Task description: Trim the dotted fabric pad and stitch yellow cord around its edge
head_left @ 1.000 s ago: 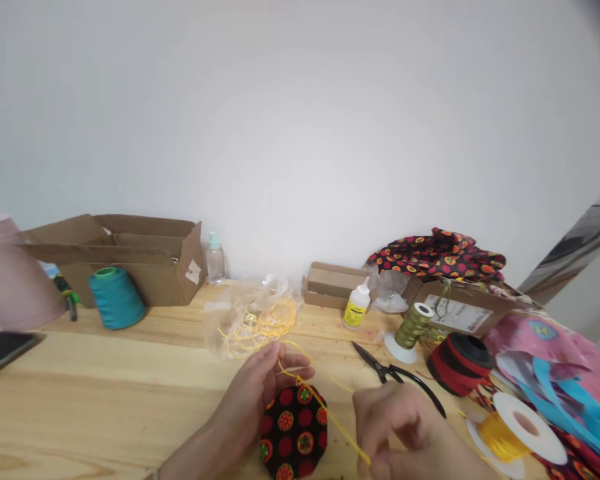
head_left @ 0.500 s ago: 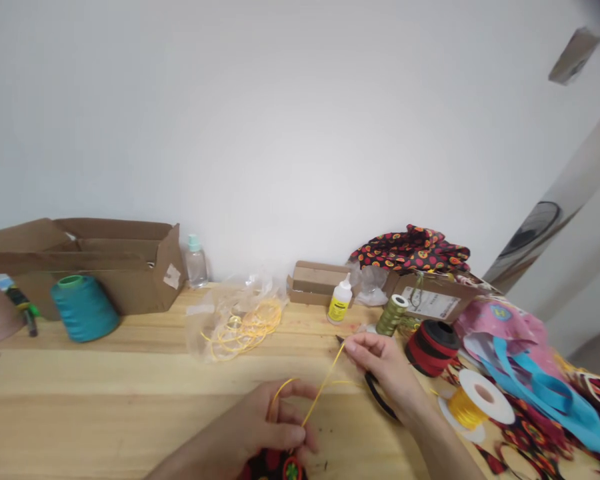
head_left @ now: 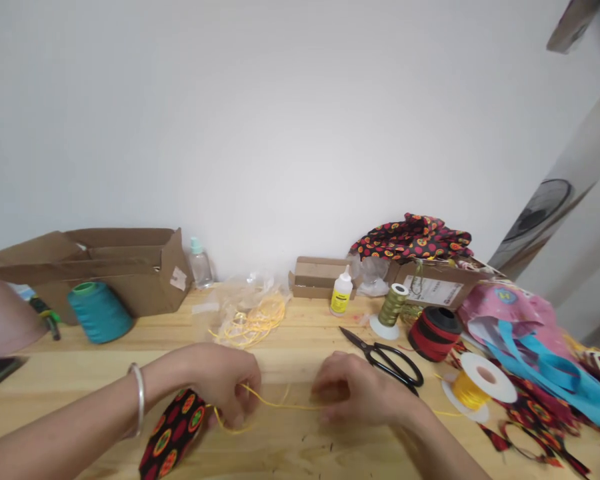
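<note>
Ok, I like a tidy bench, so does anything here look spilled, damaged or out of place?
The yellow-labelled bottle stands upright, but dark specks, too small to identify, dot the wooden tabletop near the right hand, and patterned fabric scraps lie strewn untidily at far right.

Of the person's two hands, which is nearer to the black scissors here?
Right. The right hand is just on the camera side of the black scissors; the left hand is farther off to their left, beside the patterned fabric piece.
</note>
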`<state>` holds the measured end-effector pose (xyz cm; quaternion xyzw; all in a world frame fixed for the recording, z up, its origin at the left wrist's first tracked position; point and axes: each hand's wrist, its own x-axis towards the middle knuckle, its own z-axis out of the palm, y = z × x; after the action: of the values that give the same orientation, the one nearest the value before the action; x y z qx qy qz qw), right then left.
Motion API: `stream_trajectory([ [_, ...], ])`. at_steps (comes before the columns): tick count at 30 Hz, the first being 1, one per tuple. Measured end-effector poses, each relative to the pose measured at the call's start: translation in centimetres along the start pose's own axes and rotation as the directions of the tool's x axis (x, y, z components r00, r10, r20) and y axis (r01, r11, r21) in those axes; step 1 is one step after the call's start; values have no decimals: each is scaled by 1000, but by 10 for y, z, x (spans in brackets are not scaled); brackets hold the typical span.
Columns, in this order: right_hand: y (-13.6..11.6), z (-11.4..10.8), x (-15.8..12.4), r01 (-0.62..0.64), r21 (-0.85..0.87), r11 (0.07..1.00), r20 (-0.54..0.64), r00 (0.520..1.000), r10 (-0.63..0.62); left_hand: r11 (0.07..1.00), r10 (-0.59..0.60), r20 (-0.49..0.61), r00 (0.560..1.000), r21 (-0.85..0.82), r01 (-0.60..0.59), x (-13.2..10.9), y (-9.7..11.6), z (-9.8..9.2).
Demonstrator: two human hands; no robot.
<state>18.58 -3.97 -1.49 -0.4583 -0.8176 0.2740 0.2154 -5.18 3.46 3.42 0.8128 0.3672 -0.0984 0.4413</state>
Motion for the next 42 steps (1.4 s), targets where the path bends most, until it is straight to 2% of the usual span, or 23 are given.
stream_trajectory([
  [2,2,0,-2,21,-84,996,59,998,-16,993,60,-179,982,106,-41,-4,-4,-1],
  [5,6,-1,-2,20,-168,986,33,999,-14,995,28,-353,935,101,8,-22,-14,-1],
  [8,5,4,2,22,-193,981,-70,997,-36,1000,-23,-442,896,-16,18,-42,-30,4],
  [10,-1,12,4,31,-178,983,-94,994,-49,997,-43,-506,861,-73,7,-49,-43,14],
  [14,-16,30,7,62,-162,985,-37,997,-69,996,69,-598,798,-5,-90,-43,-60,35],
  [19,-18,28,6,112,-186,976,134,987,-88,986,166,-618,768,125,-113,-31,-72,44],
  [21,-16,22,5,88,-193,977,147,987,-60,979,201,-607,769,158,-131,-31,-76,42],
  [26,-10,14,4,6,-193,981,94,995,12,974,226,-563,795,131,-184,-34,-76,40],
  [31,-3,9,6,-100,-182,978,8,995,103,983,178,-545,820,57,-176,-31,-80,39],
  [34,0,6,7,-97,-175,980,-10,995,97,983,179,-529,829,62,-172,-30,-87,37],
  [38,1,9,9,-47,-176,983,-9,999,46,976,210,-470,857,149,-158,-33,-88,34],
  [40,0,10,9,-32,-165,986,-11,999,31,965,228,-443,867,222,-140,-33,-81,35],
  [42,1,4,6,-37,-141,989,-37,999,32,946,256,-454,854,299,-125,-30,-68,39],
])
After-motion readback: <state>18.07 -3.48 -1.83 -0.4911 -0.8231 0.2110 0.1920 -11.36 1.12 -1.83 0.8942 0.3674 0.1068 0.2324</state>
